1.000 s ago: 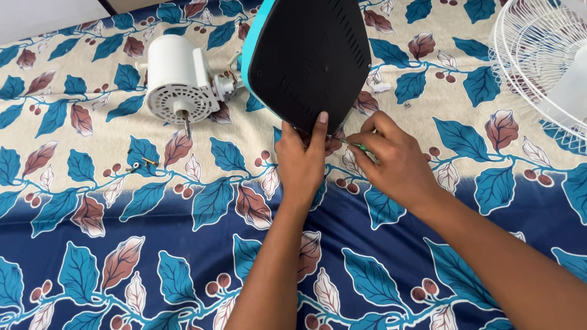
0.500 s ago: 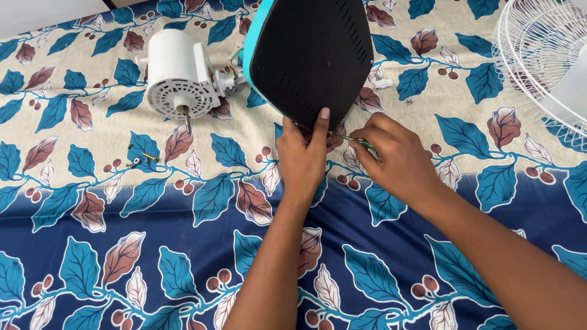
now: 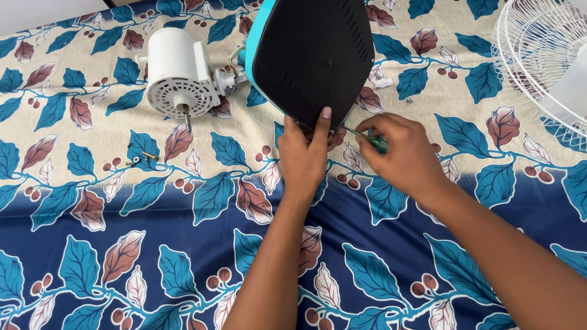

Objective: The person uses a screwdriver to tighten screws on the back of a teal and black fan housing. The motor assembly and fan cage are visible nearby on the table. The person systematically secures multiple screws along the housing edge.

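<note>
The black fan base [image 3: 315, 55] with its teal edge stands tilted up on the cloth, near the far middle. The left hand [image 3: 302, 156] props its lower tip, fingers pressed flat against the underside. Just beside it, the right hand [image 3: 400, 156] pinches a small green-handled screwdriver [image 3: 367, 139], tip at the base's lower corner. The white motor [image 3: 177, 76] lies to the left, a few loose screws [image 3: 142, 157] nearer the front. A white wire grille [image 3: 541, 61] sits far right. Everything rests on a leaf-patterned cloth [image 3: 122, 263], cream above, dark blue below.
</note>
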